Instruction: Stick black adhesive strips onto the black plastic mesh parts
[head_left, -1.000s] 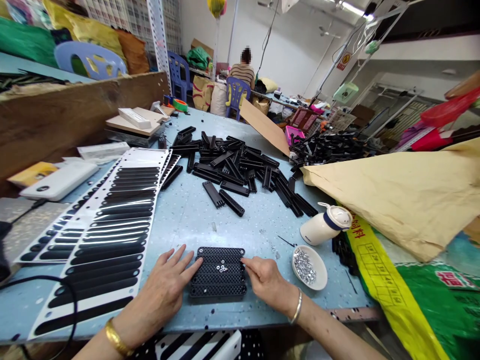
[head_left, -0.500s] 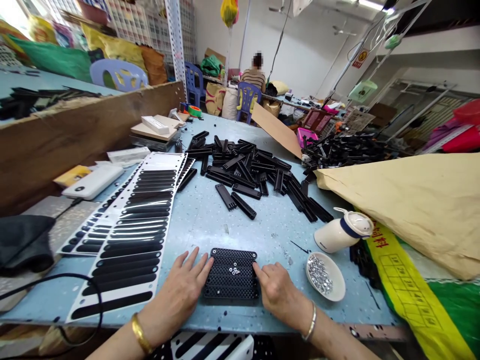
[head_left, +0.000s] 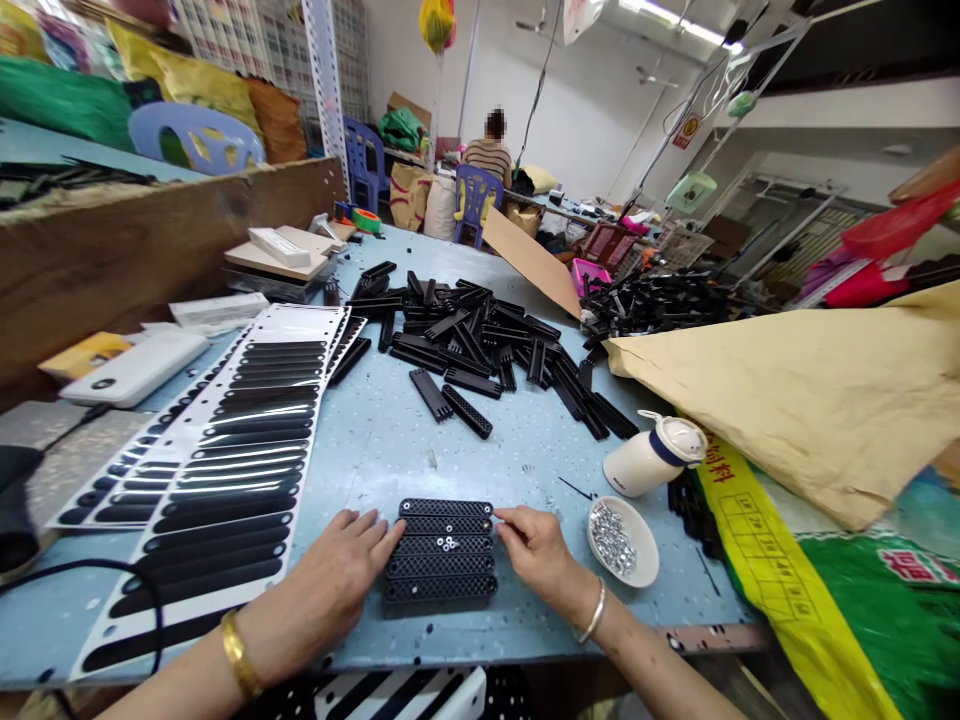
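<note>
Several black plastic strips with a lattice surface point(head_left: 439, 570) lie side by side as a block near the table's front edge. A few small silvery nuts point(head_left: 448, 543) rest loose on top of them. My left hand point(head_left: 337, 560) lies at the block's left end, fingers stretched out, fingertips touching the strips. At the upper right end is my right hand point(head_left: 544, 555), its thumb and index finger close together by the top strip's hole and the other fingers curled. Anything between those fingertips is too small to make out. A white bowl of small metal nuts point(head_left: 641, 565) stands right of my right hand.
Behind the block lies a pile of black strips point(head_left: 469, 335). Sheets of black stickers point(head_left: 247, 440) cover the left side. A cream bottle point(head_left: 637, 462) stands behind the bowl, with brown paper point(head_left: 780, 390) beyond. Farther back, a person point(head_left: 487, 155) sits facing away.
The view has swung slightly to the right, so the scene sits farther left. My left fingers have drawn closer together. My right fingertips now sit at the block's upper right corner.
</note>
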